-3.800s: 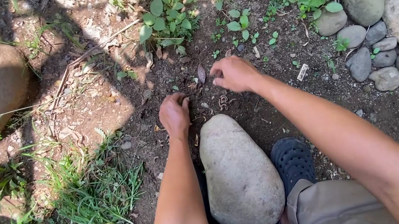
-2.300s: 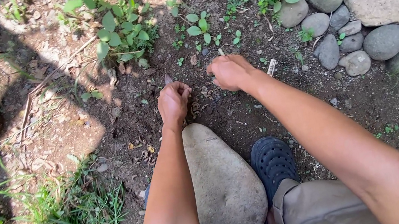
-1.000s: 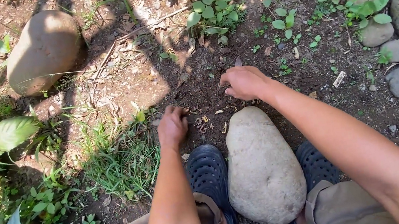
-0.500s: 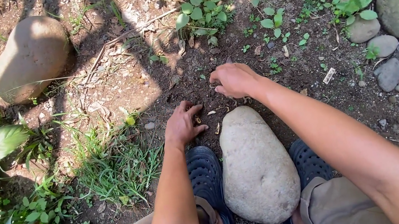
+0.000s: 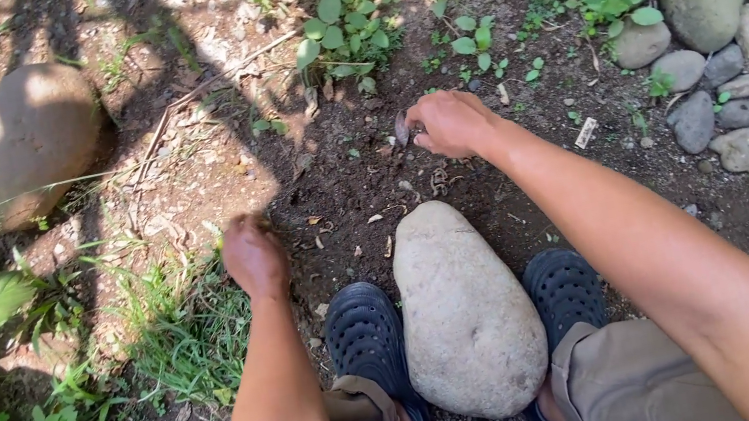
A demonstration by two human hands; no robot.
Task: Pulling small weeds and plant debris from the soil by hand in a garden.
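Sliding away from the dark crumbly soil, the left hand is curling shut over the green grass clump, while the right hand is pinching a small dry brown leaf beyond the big pale oval stone.

Place: outdoor garden plot | ground: bare dark soil in dappled sun | growth: weeds, grass tuft | edging: rounded stones, big boulder
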